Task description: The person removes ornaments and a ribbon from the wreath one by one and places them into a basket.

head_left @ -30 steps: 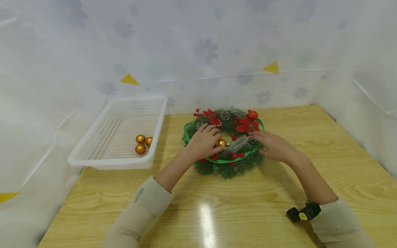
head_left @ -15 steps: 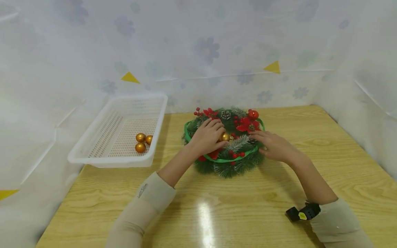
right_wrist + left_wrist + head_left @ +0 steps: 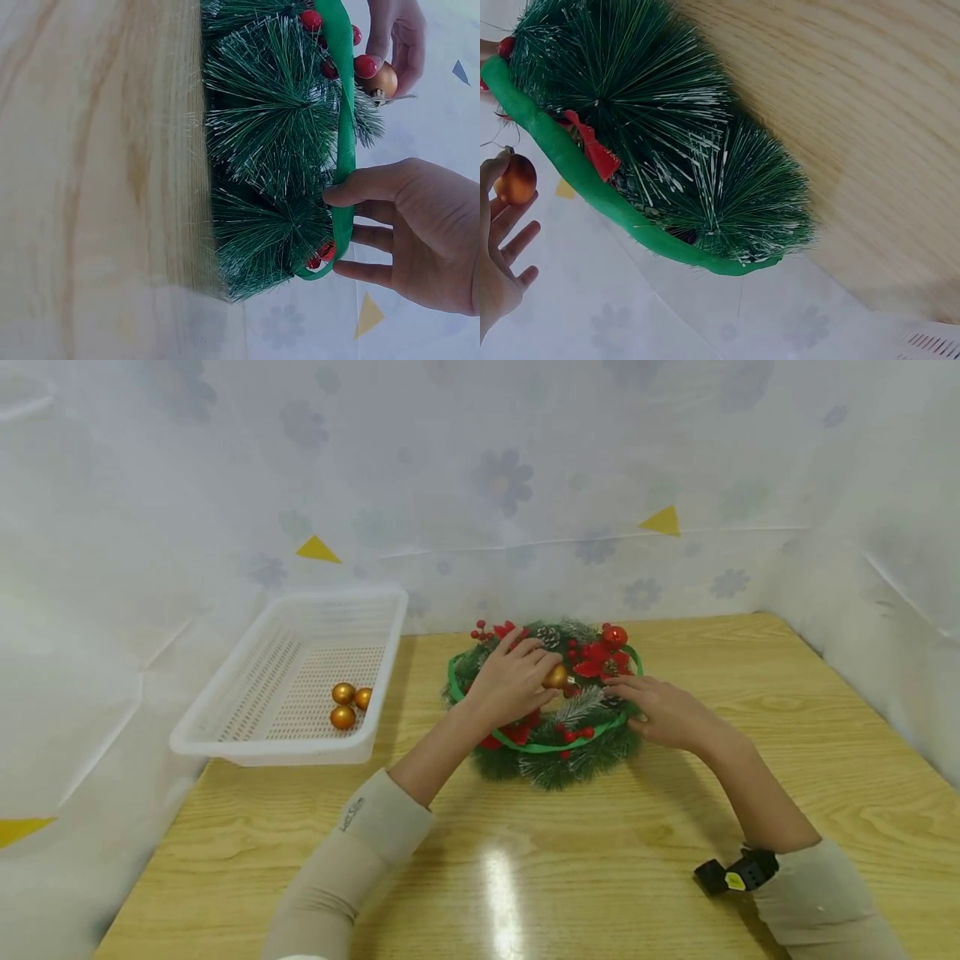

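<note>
A Christmas wreath of frosted green sprigs lies on the table, with red flowers, berries, pine cones and a green ribbon around it. The left hand pinches a gold bauble between thumb and fingers over the wreath's middle. In the left wrist view, the bauble hangs at the thumb, its other fingers spread. The right hand holds the wreath's right side, its thumb over the ribbon and its fingers behind it. Part of the left flower is hidden under the left hand.
To the left stands a white perforated basket with three gold baubles at its right side. A patterned white sheet with yellow triangles encloses the wooden table at the back and sides. A black strap device sits on the right wrist.
The left hand has moved away and slightly right, carrying the gold bauble up from the wreath's near inner side toward its far middle. The right hand has stayed in place.
</note>
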The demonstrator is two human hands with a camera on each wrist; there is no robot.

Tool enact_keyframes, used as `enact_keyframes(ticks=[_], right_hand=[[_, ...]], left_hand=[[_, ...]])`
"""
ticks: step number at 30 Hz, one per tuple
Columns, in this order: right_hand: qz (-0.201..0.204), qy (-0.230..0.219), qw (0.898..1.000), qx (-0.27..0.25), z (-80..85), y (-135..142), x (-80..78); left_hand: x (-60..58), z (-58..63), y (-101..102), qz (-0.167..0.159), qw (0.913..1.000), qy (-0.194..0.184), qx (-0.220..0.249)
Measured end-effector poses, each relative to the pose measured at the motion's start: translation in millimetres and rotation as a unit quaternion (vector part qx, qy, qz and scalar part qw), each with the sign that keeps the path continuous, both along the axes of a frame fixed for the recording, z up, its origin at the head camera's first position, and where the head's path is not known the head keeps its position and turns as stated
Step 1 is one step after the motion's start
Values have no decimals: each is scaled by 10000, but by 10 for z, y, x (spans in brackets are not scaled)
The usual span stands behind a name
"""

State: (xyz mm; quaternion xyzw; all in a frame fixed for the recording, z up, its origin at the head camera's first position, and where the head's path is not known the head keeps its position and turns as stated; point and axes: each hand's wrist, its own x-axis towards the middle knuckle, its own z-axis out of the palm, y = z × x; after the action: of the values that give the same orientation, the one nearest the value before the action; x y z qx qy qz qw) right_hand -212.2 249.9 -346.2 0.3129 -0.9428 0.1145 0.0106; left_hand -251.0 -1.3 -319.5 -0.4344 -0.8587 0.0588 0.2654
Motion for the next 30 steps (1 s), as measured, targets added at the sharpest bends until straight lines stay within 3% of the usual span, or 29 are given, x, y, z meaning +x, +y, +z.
enact_keyframes(ticks=[10,21,30], right_hand=[[-7,67,10000,-16,-23,4,9],[-13,43,10000,-32,9,6,9],[-31,45,10000,21,0,5,6]], left_hand=[[19,75,64,-333,9985,374,203],[16,203,114,-356,9978,497,252],[-9,290,-56,-215,9975,464,488]])
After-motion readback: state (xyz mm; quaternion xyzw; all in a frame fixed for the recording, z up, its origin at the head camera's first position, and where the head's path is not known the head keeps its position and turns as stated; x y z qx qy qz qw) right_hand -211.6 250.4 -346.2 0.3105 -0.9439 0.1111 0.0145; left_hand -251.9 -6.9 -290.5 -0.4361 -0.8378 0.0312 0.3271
